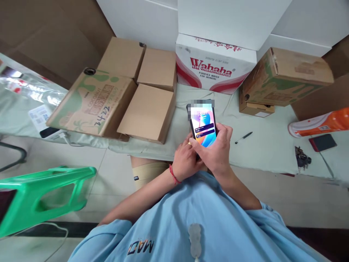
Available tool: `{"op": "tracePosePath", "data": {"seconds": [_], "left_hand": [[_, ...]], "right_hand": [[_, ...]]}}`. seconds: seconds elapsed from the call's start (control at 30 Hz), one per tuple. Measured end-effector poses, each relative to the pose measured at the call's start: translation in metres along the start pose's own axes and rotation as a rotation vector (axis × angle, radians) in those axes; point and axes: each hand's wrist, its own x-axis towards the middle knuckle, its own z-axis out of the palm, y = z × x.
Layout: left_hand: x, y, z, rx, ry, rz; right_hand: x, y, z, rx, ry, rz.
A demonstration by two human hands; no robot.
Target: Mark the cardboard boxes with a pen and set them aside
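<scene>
A smartphone [203,125] with its lit screen facing up is held over the table's front edge. My right hand [218,151] grips its lower right side, with the thumb across the bottom corner and the fingers at the right edge. Against the lower left of the phone rests my left hand [187,158], its fingers bent and partly hidden under the phone and the right hand. There is a ring on a left finger and a red string round the left wrist.
Cardboard boxes [148,111] stand at the left, a white Wahaha carton [212,67] behind the phone, stacked boxes [286,78] at the right. A pen [244,137], keys [302,159], black case [323,142] and orange bottle [321,122] lie rightward. A green stool [54,176] stands lower left.
</scene>
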Motion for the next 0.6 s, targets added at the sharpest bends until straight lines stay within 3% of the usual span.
{"op": "tracePosePath", "data": {"seconds": [0.13,0.27,0.43,0.6], "left_hand": [[-0.005,-0.001,-0.011,0.07,0.047,0.062],[-0.018,-0.002,-0.029,0.166,0.069,0.035],[-0.036,0.007,-0.044,0.175,-0.06,-0.122],[-0.038,0.013,-0.055,0.207,-0.092,-0.276]], "right_hand": [[0.003,0.02,-0.008,-0.068,0.063,-0.04],[0.008,0.064,-0.019,-0.229,0.069,0.08],[0.01,0.116,-0.023,-0.392,-0.129,0.325],[0.002,0.134,-0.016,-0.495,-0.3,0.403]]}}
